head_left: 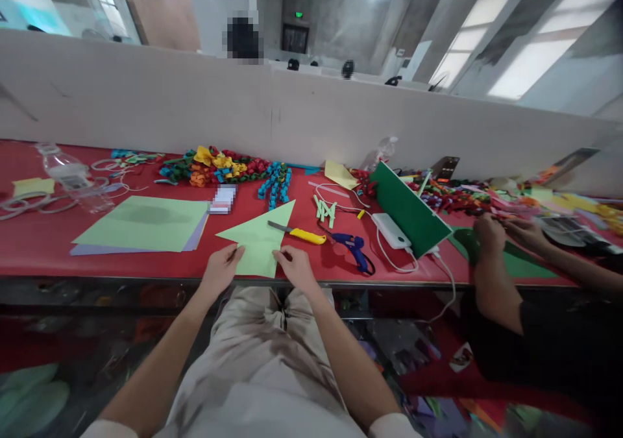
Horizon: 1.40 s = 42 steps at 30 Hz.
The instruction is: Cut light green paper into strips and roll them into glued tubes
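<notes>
A piece of light green paper [256, 259] lies at the table's front edge, between my hands. My left hand [221, 269] pinches its left side and my right hand [294, 268] pinches its right side. Just behind it is a light green triangle of paper [272, 219]. A yellow utility knife [306, 235] rests with its blade over the triangle. To the right of my right hand lies a blue glue gun [353, 248]. Small light green strips [325, 211] lie behind the knife.
On the red table [29, 243], stacked green sheets [146, 224] lie left, a bottle [73, 175] far left, coloured paper chains [219, 165] behind. A green board [409, 207] stands right, by a white power bank [390, 230] with cables. Another person's hands [490, 233] work farther right.
</notes>
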Tool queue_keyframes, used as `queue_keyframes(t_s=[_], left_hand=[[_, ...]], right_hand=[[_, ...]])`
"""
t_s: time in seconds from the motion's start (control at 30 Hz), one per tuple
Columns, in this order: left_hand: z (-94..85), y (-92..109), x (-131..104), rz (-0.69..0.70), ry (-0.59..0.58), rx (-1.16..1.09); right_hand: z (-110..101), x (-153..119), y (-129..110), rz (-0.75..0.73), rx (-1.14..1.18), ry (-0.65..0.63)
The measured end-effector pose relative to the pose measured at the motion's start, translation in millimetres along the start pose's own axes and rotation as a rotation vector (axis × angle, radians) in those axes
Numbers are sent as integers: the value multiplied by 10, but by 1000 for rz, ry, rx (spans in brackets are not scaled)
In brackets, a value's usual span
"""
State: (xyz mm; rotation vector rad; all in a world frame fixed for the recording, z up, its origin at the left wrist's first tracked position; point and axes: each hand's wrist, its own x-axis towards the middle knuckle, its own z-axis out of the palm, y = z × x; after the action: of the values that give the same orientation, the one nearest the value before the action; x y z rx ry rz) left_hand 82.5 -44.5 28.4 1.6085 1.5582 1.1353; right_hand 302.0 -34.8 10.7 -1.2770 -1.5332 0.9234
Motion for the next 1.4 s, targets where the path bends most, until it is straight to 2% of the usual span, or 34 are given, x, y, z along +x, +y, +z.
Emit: queue_keyframes(t_s=[0.13,0.27,0.37,0.47,0.57,0.63,0.7,0.87,0.97,1.1,1.27,1.33,1.4], left_hand=[[-154,-73,261,22,48,105],[-204,-27,324,99,110,177],[-69,58,278,173,-1,150],[144,125,283,179,-134,123],[295,148,365,178,-182,143],[304,139,430,179,-185,179],[225,109,477,166,-167,235],[-155,-15,471,141,-75,463],[-225,-33,475,172,-47,595],[-44,71,763,198,-126,670],[235,255,1323,143,-252,725],[266,341,1450,148,-284,739],[216,451,1516,177,-257,744]], right_hand=[[-15,76,71,74,52,41],[15,68,107,75,81,50],[12,64,118,46,79,35],[-26,106,117,6,52,21],[-79,178,110,-51,-8,10],[-117,213,98,-84,-71,23],[-166,228,77,-106,-156,64],[-345,271,30,-152,-466,165],[-423,315,65,-137,-635,162],[-449,291,149,-109,-789,184],[-437,189,195,-39,-895,353],[-431,171,212,-9,-917,401],[-427,165,228,7,-928,425]])
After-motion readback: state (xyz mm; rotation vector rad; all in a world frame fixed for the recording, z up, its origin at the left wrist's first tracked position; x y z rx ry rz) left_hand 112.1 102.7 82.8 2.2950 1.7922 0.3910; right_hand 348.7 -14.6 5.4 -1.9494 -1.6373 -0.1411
